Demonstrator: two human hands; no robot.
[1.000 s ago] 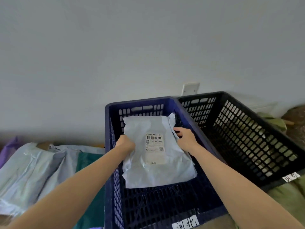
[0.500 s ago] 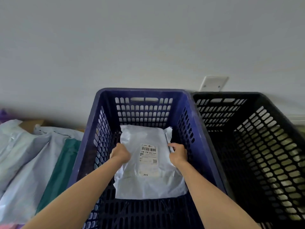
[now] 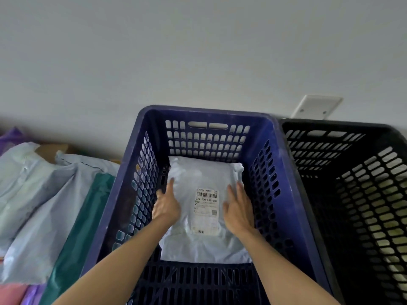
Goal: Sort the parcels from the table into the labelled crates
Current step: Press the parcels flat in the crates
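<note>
The pale grey parcel lies flat on the floor of the blue crate, its far edge close to the crate's far wall and its printed label facing up. A narrow strip of bare lattice floor shows along each of its long sides, and a wider band of floor lies open between its near edge and the crate's near end. Both hands are inside the crate with fingers straight and spread, clamped on nothing: the left hand rests flat on the parcel's left edge, close to the left wall, and the right hand lies flat on its right part, just beside the label. The forearms come in over the near rim. The black crate stands touching the blue one's right side, its rim level with it. Left of the blue crate a heap of other parcels presses against its outer wall, a green one nearest and pale ones beyond it.
</note>
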